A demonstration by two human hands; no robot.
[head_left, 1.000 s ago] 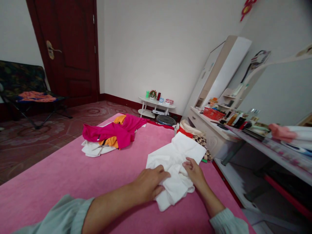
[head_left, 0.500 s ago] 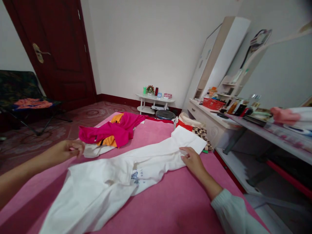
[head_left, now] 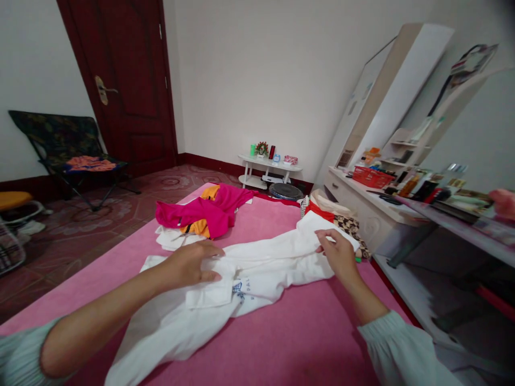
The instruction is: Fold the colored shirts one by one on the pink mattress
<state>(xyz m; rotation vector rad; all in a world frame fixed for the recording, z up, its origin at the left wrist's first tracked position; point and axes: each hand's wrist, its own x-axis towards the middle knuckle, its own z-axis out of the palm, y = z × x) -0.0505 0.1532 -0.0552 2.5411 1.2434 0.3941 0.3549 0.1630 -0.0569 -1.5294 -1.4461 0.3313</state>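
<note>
A white garment (head_left: pixel 277 251) with a blue print lies stretched across the pink bed cover (head_left: pixel 277 343), gathered into a long strip towards the far right. Its exact kind is hard to make out. Over the middle of the cloth is my left hand (head_left: pixel 197 264), thumb and fingers spread apart, beside a folded-over flap. Near the garment's far right end, my right hand (head_left: pixel 338 251) pinches the cloth between bent fingers and thumb. Beyond my left hand lies a magenta and orange garment (head_left: pixel 213 212), with a white cloth (head_left: pixel 175 239) partly under it.
Folded clothes (head_left: pixel 348 222) are stacked at the bed's far right corner. To the right stands a dresser (head_left: pixel 362 201) with a red basket (head_left: pixel 372 177) and bottles. A low white side table (head_left: pixel 269 163) is by the wall, and a folding chair (head_left: pixel 80 145) near the door.
My left hand has moved right, from beside the garment to over its middle, where a flap now lies folded over. My right hand stays near the far end. The view has turned left.
</note>
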